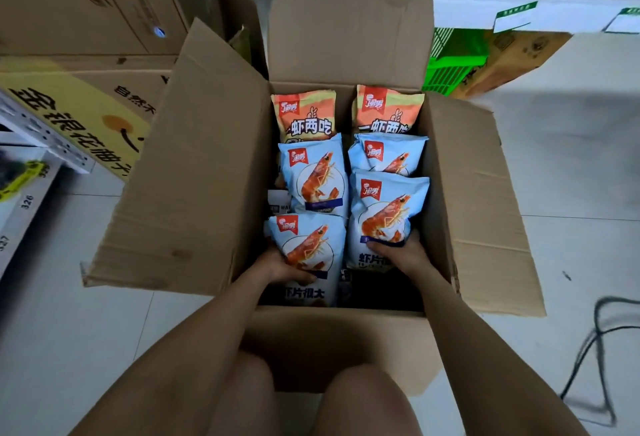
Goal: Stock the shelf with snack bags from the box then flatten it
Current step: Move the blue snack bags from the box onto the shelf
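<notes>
Gripping one pale-blue prawn-print snack bag (306,248) each (384,214), left hand (280,267) and right hand (398,252) reach into the open brown cardboard box (207,165); four blue, two orange bags (304,113) visible.

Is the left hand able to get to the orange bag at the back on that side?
Probably yes, once it lets go. The left hand is holding a blue bag now, but the box is open on top, and the left orange bag sticks up uncovered.

From my remote seat, the box (194,165) was plain brown corrugated cardboard — matt, creased along its flaps. The snack bags (313,176) inside looked like smooth plastic film with a soft sheen. The floor (571,176) was pale tile — smooth, faintly glossy.
</notes>
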{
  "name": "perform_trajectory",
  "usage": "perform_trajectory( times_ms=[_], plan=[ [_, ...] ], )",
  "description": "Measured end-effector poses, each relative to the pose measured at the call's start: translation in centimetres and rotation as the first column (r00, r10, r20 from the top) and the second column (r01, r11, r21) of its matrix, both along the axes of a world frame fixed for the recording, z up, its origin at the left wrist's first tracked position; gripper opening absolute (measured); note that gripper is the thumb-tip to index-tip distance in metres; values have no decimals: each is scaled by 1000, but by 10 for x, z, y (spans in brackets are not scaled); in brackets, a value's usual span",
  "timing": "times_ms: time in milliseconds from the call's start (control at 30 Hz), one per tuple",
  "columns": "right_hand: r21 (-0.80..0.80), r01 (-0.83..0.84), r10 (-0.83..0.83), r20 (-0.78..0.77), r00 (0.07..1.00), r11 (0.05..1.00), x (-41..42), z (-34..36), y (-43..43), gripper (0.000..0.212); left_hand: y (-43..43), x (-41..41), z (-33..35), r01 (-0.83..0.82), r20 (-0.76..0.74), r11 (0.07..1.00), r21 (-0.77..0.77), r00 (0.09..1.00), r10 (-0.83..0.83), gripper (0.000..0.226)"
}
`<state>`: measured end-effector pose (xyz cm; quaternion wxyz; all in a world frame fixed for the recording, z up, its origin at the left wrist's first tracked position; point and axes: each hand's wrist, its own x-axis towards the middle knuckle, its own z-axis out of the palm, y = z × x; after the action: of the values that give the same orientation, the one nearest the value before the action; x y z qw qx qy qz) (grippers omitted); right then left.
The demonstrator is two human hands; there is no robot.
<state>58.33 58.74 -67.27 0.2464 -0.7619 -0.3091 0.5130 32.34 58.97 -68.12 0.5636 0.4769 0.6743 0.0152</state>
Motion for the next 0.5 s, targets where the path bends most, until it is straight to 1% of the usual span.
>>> perform_trajectory(
  times_ms=[67, 133, 200, 300, 333, 433, 500],
  plan=[
    [29, -23, 23, -24, 999, 999, 2, -7, 5, 87, 4, -3, -4, 5, 4, 1000, -22, 1000, -5, 69],
    [45, -37, 38, -27, 999, 998, 0, -10, 8, 83, 5, -3, -5, -23, 22, 999, -32, 999, 24, 66],
    [44, -30, 31, -37, 999, 999, -1, -11, 11, 88, 7, -3, -5, -83, 53, 996, -37, 995, 85, 65],
    [38, -27, 29, -61, 998, 999, -1, -8, 13, 84, 8, -3, -1, -202, 123, 978, -44, 971, 206, 58],
    [32, -32, 34, -77, 996, 999, -2, -5, 12, 78, 8, -3, 1, -230, 148, 972, -46, 961, 234, 59],
    [2, -29, 28, -151, 988, 1000, -2, 8, 9, 48, 8, -2, 13, -288, 211, 955, -71, 931, 297, 65],
    [7, -14, 15, -213, 977, 1000, -1, 17, 7, 41, 8, -1, 22, -328, 250, 941, -81, 907, 338, 62]
  ],
)
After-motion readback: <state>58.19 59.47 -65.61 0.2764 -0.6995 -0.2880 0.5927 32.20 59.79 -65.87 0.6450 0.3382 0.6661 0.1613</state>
